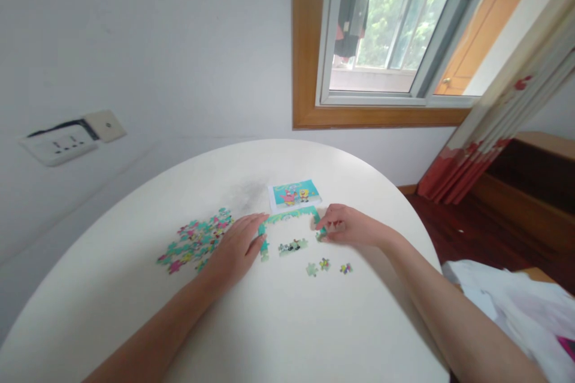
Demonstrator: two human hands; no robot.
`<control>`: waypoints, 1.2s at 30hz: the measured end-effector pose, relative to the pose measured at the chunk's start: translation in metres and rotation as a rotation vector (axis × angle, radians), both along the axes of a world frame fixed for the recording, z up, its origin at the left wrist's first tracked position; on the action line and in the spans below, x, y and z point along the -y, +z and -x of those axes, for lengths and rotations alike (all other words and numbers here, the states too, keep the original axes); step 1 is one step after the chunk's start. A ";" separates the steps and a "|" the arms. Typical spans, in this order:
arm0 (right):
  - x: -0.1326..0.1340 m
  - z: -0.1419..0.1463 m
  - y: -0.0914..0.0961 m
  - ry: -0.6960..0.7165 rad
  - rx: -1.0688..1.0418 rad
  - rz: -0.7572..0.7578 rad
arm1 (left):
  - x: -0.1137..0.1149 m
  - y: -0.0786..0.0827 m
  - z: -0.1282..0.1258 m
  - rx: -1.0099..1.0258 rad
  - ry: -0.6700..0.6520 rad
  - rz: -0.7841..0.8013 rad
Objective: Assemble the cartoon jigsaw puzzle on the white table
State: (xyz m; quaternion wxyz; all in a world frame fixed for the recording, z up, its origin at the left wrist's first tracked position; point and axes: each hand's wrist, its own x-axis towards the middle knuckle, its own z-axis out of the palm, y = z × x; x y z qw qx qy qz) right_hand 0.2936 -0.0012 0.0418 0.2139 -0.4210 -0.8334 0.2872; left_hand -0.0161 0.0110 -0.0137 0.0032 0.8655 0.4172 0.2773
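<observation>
Touching knob-edged, 3-sided puzzle border [293, 213]

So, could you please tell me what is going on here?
Someone is handling a partly joined jigsaw border on a white table. The left hand is at its left side; the right hand touches its right side. Inside lies a short joined strip. Three loose pieces lie nearer the person, a heap of pieces spreads beside the left hand, and a picture card lies beyond the border's far edge.

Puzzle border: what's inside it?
Inside the border, a strip of pieces lies on the table. The right hand hides part of the border's right side; anything beneath that hand can't be seen.
</observation>
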 end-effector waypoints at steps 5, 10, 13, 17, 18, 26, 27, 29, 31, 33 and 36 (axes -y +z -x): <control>0.004 -0.004 0.008 -0.037 0.008 -0.004 | 0.000 0.002 -0.001 -0.003 0.004 0.029; 0.019 -0.004 0.026 0.062 0.032 0.040 | 0.001 0.004 -0.003 0.002 0.015 0.035; 0.028 0.003 0.031 0.146 0.064 0.063 | 0.003 0.006 -0.004 0.008 0.021 0.038; 0.034 0.018 0.026 0.208 0.125 0.048 | 0.004 0.008 -0.006 0.011 0.033 0.035; 0.035 0.021 0.025 0.215 0.138 0.029 | 0.004 0.008 -0.006 0.010 0.034 0.037; 0.036 0.031 0.015 0.189 0.219 -0.091 | 0.005 0.008 -0.006 0.025 0.032 0.043; 0.036 0.031 0.014 0.198 0.216 -0.095 | 0.005 0.008 -0.006 0.028 0.032 0.042; 0.036 0.032 0.013 0.226 0.203 -0.103 | 0.006 0.009 -0.007 0.033 0.033 0.041; 0.036 0.033 0.013 0.249 0.194 -0.114 | 0.006 0.010 -0.008 0.034 0.033 0.042; 0.037 0.036 0.012 0.265 0.191 -0.135 | 0.006 0.010 -0.008 0.031 0.031 0.041; 0.037 0.040 0.012 0.259 0.180 -0.160 | 0.006 0.009 -0.008 0.028 0.026 0.034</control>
